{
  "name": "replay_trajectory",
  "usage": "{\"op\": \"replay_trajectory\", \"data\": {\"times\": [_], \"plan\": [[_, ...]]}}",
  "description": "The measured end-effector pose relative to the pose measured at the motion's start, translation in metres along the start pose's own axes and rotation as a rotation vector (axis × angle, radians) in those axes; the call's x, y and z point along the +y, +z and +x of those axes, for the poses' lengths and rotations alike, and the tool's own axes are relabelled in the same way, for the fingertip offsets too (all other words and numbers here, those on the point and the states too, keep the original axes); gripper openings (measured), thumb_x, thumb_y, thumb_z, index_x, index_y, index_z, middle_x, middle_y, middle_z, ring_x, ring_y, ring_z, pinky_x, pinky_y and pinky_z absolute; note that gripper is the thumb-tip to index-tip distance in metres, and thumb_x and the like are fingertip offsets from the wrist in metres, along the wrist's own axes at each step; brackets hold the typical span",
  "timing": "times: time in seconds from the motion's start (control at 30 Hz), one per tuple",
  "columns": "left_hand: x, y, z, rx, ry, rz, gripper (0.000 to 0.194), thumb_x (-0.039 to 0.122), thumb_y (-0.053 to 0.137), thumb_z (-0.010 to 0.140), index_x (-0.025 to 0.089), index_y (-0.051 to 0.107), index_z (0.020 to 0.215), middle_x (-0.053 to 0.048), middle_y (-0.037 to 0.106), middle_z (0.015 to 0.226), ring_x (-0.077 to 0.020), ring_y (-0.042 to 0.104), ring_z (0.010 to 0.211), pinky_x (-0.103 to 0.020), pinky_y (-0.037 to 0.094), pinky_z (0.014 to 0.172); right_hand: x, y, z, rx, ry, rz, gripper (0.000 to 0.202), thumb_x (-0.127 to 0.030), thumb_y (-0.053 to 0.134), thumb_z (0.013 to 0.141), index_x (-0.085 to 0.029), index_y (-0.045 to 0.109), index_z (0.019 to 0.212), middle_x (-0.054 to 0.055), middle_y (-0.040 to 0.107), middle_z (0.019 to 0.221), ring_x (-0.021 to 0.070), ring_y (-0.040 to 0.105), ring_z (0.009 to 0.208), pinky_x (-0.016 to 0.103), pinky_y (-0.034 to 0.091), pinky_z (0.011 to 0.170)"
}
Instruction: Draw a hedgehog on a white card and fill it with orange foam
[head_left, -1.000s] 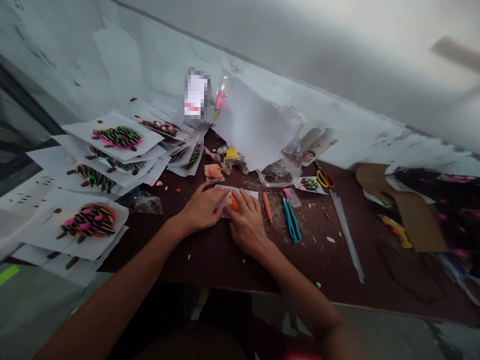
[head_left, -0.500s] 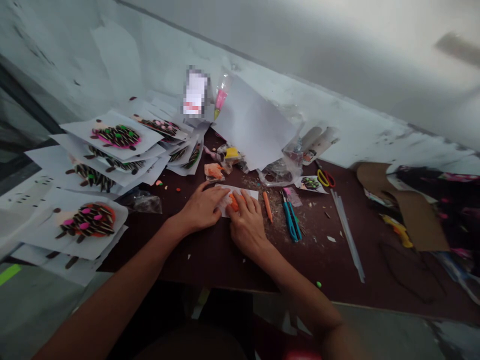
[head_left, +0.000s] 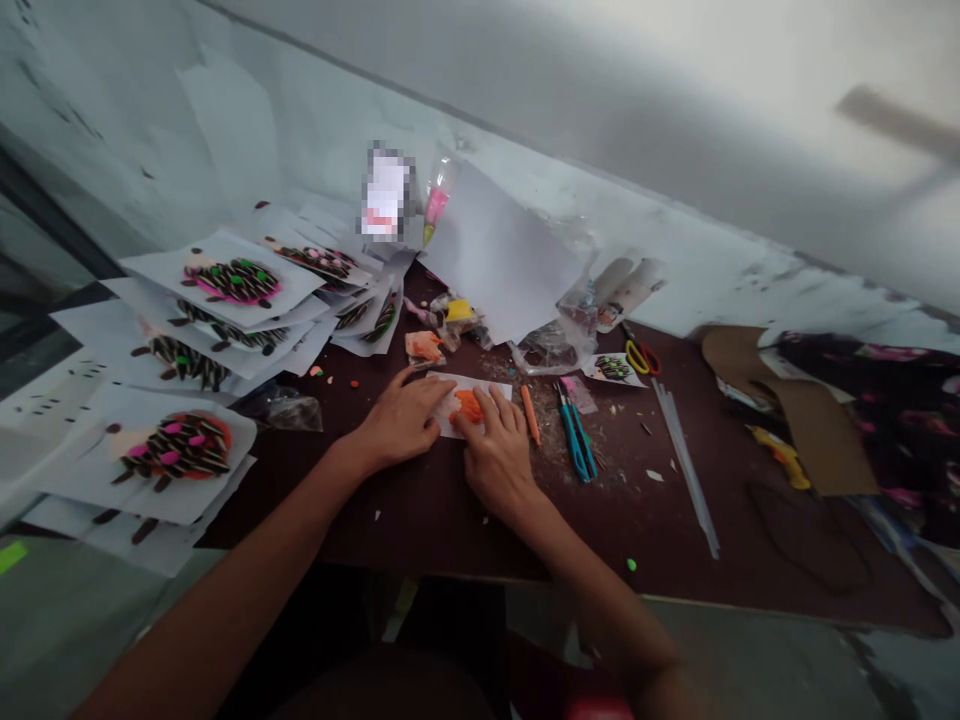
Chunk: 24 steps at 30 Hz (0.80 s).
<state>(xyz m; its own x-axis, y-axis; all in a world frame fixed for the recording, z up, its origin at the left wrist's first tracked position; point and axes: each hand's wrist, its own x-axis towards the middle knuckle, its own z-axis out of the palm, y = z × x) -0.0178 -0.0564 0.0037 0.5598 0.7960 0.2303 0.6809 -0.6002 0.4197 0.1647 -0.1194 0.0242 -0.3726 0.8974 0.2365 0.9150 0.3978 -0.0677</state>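
A small white sheet of paper [head_left: 497, 388] lies flat on the dark table, with orange modelling clay [head_left: 469, 404] spread on it. My right hand [head_left: 496, 435] rests over the sheet, fingers stretched out and touching the clay's right side. At the sheet's left edge lies my left hand [head_left: 401, 415], its fingers extended and pressing on the paper beside a paler patch of clay. Just right of the sheet is an orange stick-like tool [head_left: 530, 414]. Beyond my left hand sits a lump of orange clay on plastic wrap [head_left: 424, 347].
Stacked paper sheets with hedgehog-like seed pictures [head_left: 232, 280] cover the left. Teal-handled scissors [head_left: 577, 440], translucent glue sticks [head_left: 686, 470], red-and-yellow scissors [head_left: 641, 357] and a yellow glue gun [head_left: 784, 458] lie to the right. A large white sheet [head_left: 502, 250] leans at the back beside a blurred-out phone [head_left: 387, 192].
My right hand has shifted slightly on the clay, so more of the orange shows between the hands. The camera view has turned a little, moving the right-hand items leftward.
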Motion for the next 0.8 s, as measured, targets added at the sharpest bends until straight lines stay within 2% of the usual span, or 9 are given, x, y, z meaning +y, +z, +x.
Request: {"op": "replay_trajectory", "data": {"times": [0.17, 0.33, 0.43, 0.53, 0.67, 0.8], "plan": [[-0.0004, 0.0004, -0.0002, -0.006, 0.007, -0.006, 0.059, 0.015, 0.048, 0.078, 0.018, 0.051, 0.137, -0.01, 0.063, 0.139, -0.025, 0.053, 0.134, -0.049, 0.025, 0.123, -0.0028, 0.0042, 0.0004, -0.022, -0.01, -0.004, 0.036, -0.016, 0.052, 0.093, -0.018, 0.066, 0.127, 0.018, 0.047, 0.152, 0.0342, 0.033, 0.146, 0.052, 0.03, 0.114], [0.0006, -0.0013, -0.0003, -0.021, -0.004, 0.0, 0.058, 0.015, 0.05, 0.078, 0.017, 0.053, 0.136, -0.011, 0.063, 0.139, -0.025, 0.053, 0.134, -0.048, 0.026, 0.123, 0.0019, 0.0036, 0.0004, 0.04, -0.012, 0.031, 0.034, -0.013, 0.055, 0.089, -0.021, 0.07, 0.119, 0.013, 0.052, 0.148, 0.031, 0.036, 0.145, 0.05, 0.032, 0.113], [0.0004, -0.0002, -0.0009, -0.017, -0.007, -0.002, 0.058, 0.015, 0.051, 0.078, 0.016, 0.053, 0.137, -0.011, 0.063, 0.139, -0.0248, 0.052, 0.135, -0.047, 0.026, 0.124, 0.0039, 0.0034, 0.0001, 0.074, -0.013, 0.039, 0.037, -0.012, 0.055, 0.088, -0.023, 0.069, 0.121, 0.013, 0.053, 0.147, 0.0306, 0.036, 0.144, 0.05, 0.031, 0.114], [-0.0003, 0.002, -0.0017, -0.003, -0.004, 0.005, 0.058, 0.015, 0.05, 0.079, 0.017, 0.053, 0.136, -0.009, 0.063, 0.139, -0.0237, 0.052, 0.135, -0.047, 0.026, 0.123, 0.0019, 0.0038, 0.0011, 0.037, -0.028, 0.034, 0.041, -0.014, 0.056, 0.089, -0.021, 0.066, 0.127, 0.016, 0.049, 0.15, 0.0331, 0.034, 0.146, 0.053, 0.03, 0.113], [-0.0006, 0.0026, -0.0021, 0.009, 0.0, 0.015, 0.058, 0.015, 0.049, 0.078, 0.019, 0.053, 0.136, -0.008, 0.064, 0.139, -0.0237, 0.054, 0.134, -0.048, 0.027, 0.123, -0.0011, 0.0038, 0.0017, -0.026, -0.033, 0.027, 0.037, -0.015, 0.055, 0.09, -0.018, 0.067, 0.125, 0.018, 0.048, 0.151, 0.035, 0.033, 0.146, 0.053, 0.029, 0.114], [-0.0001, 0.0007, -0.0021, -0.002, -0.003, 0.001, 0.059, 0.014, 0.049, 0.078, 0.017, 0.053, 0.136, -0.01, 0.063, 0.139, -0.0258, 0.053, 0.135, -0.049, 0.025, 0.124, 0.0025, 0.003, 0.0, -0.002, -0.036, 0.048, 0.036, -0.014, 0.055, 0.09, -0.019, 0.068, 0.123, 0.016, 0.05, 0.15, 0.033, 0.033, 0.146, 0.052, 0.029, 0.115]]}}
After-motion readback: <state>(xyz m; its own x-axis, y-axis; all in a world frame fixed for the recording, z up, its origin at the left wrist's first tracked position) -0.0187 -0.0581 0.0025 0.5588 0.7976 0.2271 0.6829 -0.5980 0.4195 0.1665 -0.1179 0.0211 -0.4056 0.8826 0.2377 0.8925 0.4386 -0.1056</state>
